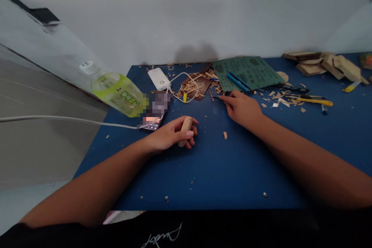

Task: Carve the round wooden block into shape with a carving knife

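Note:
My left hand (pixel 174 133) is closed around a small wooden block (pixel 186 126), thumb across its front and fingers behind. The block is pale and grained, held just over the blue table. Farther right and back, my right hand (pixel 244 108) is closed in a pinch on a thin dark tool (pixel 217 97). Only the tool's narrow tip shows, pointing left toward the wood shavings (pixel 192 85); its handle is hidden in the palm. A small wood chip (pixel 225 135) lies on the table between the two hands.
A yellow-green bottle (pixel 119 93), a phone (pixel 154 114) and a white power bank (pixel 158 78) with a cable are at left. Behind my right hand lie green sandpaper (pixel 248 71) and a blue pen-like tool (pixel 238 81). A yellow cutter (pixel 316 101) and wooden pieces (pixel 328 64) sit right.

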`<state>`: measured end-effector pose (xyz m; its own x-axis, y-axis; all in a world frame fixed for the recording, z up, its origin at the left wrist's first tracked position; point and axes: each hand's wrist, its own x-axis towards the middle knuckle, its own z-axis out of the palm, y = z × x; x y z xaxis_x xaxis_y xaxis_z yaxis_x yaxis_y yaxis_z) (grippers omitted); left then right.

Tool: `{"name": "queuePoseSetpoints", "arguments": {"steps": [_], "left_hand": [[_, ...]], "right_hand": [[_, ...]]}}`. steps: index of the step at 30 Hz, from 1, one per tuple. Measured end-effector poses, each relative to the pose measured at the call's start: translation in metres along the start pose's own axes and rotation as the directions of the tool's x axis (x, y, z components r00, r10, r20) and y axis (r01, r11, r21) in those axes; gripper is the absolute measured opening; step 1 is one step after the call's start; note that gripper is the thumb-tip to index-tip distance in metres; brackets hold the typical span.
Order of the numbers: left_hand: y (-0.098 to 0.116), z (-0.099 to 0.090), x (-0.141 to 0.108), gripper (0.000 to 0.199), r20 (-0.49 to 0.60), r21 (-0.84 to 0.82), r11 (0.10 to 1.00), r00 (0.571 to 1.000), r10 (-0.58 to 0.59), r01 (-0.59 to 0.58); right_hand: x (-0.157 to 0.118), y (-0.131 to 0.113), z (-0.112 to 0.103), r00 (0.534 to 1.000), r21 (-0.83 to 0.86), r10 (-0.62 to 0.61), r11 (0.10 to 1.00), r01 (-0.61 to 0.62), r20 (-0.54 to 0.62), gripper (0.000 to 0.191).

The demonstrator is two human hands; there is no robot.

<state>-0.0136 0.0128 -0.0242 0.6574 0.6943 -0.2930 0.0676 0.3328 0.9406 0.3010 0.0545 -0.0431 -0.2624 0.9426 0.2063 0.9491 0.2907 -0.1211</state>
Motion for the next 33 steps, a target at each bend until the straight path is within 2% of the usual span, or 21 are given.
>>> {"name": "queuePoseSetpoints", "arguments": {"steps": [8, 12, 24, 30, 33], "left_hand": [[0.001, 0.001, 0.000, 0.060, -0.003, 0.006, 1.000, 1.000, -0.006, 0.006], [0.002, 0.001, 0.000, 0.061, -0.005, 0.007, 1.000, 1.000, -0.010, 0.010], [0.002, 0.002, 0.000, 0.062, 0.004, 0.024, 1.000, 1.000, -0.009, 0.009], [0.003, 0.002, 0.000, 0.062, -0.003, 0.024, 1.000, 1.000, -0.018, 0.018], [0.002, 0.003, 0.000, 0.064, -0.010, 0.027, 1.000, 1.000, -0.013, 0.013]], "right_hand": [[0.001, 0.003, 0.002, 1.000, -0.008, -0.011, 1.000, 0.011, 0.029, 0.046], [-0.001, 0.002, 0.001, 0.996, -0.034, -0.071, 0.997, 0.073, 0.044, 0.047], [-0.005, -0.010, -0.015, 0.986, -0.162, -0.130, 0.976, 0.145, 0.101, 0.051], [-0.012, -0.019, -0.021, 0.978, -0.208, -0.205, 0.955, 0.210, 0.049, 0.050], [-0.013, -0.024, -0.020, 0.968, -0.107, -0.231, 0.970, 0.220, -0.097, 0.050]]}}
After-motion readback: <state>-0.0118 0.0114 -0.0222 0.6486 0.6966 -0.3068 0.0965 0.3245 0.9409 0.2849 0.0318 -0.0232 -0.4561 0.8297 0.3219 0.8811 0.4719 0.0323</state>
